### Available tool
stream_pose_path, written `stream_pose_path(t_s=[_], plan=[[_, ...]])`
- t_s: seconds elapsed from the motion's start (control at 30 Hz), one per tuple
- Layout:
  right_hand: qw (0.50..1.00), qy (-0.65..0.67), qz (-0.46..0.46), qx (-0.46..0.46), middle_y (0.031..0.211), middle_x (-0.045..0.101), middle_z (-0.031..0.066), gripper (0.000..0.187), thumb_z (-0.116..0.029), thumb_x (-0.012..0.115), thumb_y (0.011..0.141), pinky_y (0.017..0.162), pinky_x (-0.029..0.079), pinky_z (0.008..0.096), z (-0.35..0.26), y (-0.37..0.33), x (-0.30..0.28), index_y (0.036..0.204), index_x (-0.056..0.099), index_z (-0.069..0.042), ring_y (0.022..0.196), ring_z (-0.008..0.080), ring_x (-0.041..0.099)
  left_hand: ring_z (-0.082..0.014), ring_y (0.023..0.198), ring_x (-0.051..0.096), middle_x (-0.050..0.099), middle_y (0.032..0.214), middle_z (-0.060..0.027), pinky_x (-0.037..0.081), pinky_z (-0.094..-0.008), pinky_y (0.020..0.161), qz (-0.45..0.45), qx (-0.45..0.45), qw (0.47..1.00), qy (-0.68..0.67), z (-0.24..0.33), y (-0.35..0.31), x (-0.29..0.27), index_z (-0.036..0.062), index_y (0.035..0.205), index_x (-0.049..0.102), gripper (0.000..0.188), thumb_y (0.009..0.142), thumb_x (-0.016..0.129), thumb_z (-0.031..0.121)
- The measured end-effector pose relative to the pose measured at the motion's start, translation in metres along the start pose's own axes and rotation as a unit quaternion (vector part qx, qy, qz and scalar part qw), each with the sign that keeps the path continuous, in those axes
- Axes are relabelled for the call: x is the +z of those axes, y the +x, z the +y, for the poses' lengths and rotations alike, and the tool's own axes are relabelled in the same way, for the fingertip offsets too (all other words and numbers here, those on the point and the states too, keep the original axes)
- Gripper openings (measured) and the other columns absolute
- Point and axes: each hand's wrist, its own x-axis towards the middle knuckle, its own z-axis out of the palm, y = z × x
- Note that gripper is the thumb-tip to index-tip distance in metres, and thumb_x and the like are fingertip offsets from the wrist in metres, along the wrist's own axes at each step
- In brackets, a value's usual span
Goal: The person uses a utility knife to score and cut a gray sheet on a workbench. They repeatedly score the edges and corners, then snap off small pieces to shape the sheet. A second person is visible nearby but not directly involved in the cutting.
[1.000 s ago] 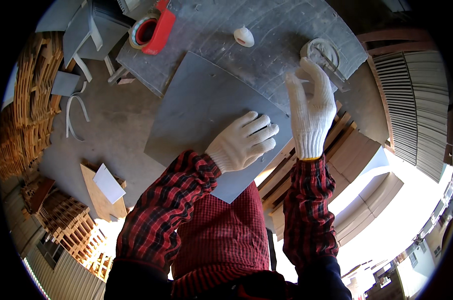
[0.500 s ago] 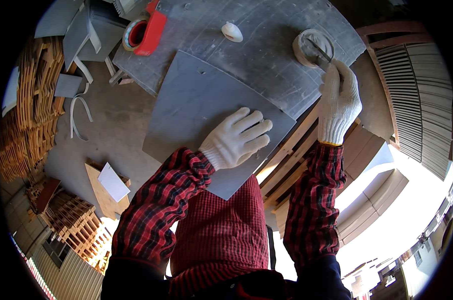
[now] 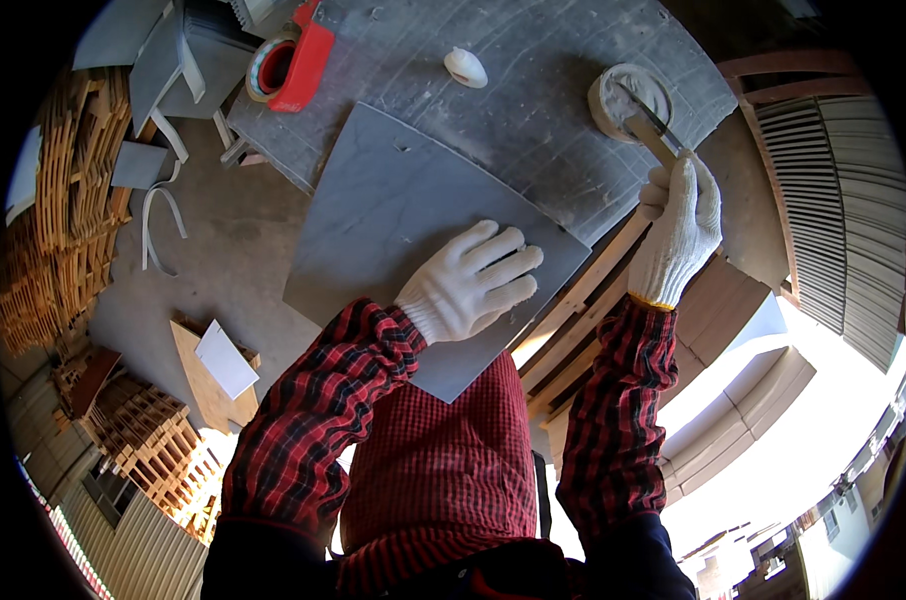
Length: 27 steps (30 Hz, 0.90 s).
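A grey marbled tile lies partly on the worktable, its near corner jutting out over my lap. My left hand, in a white knit glove, rests flat on the tile with fingers spread. At the right, my gloved right hand is closed around a putty knife, whose flat tan-coloured blade is beside the rim of a round tub. Grey paste coats the inside of the tub. A thin dark strip slants from the paste toward my right fingers; whether I hold it too, I cannot tell.
On the grey worktable are a small white bottle and a red tape dispenser. Wooden slats lie below the table's right edge, near stacked boxes. Piled pallets stand at the left.
My right hand has drawn slightly down, back from the tub, and turned, bringing the tan blade into view at the tub's rim. My left hand remains on the tile.
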Motion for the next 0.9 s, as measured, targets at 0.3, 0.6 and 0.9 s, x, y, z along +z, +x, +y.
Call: stream_pose_path(t_s=[0.3,0.6,0.9], plan=[[0.986,0.144,-0.050,0.067,0.080,0.062,0.0047,0.028,-0.022,0.060,0.102,0.057,0.040,0.0208,0.016,-0.006,-0.030,0.115,0.064,0.002,0.063,0.0072,0.050,-0.0310,0.121,0.053,0.057,0.127,-0.0079,0.043,-0.0492,0.104,0.017,0.000,1.000,-0.005,-0.001,-0.001,0.004,0.0146,0.107,0.061,0.029,0.080,0.068,0.022],[0.982,0.077,-0.096,0.141,0.083,0.065,0.0073,0.028,-0.024,0.061,0.102,0.061,0.045,0.0237,0.036,-0.049,-0.078,0.115,0.065,0.000,0.067,0.0100,0.055,-0.0330,0.124,0.052,0.057,0.132,-0.0128,0.042,-0.0500,0.108,0.008,0.012,1.000,-0.005,-0.003,-0.004,0.010,0.0097,0.108,0.064,0.026,0.087,0.062,0.025],[0.985,0.005,-0.116,0.129,0.083,0.067,0.0067,0.024,-0.017,0.063,0.101,0.060,0.048,0.0240,0.044,-0.068,-0.078,0.116,0.066,0.001,0.065,0.0104,0.057,-0.0342,0.130,0.048,0.051,0.139,-0.0096,0.039,-0.0543,0.110,0.020,0.010,1.000,0.006,-0.005,-0.011,0.020,0.0183,0.117,0.059,0.032,0.086,0.062,0.026]])
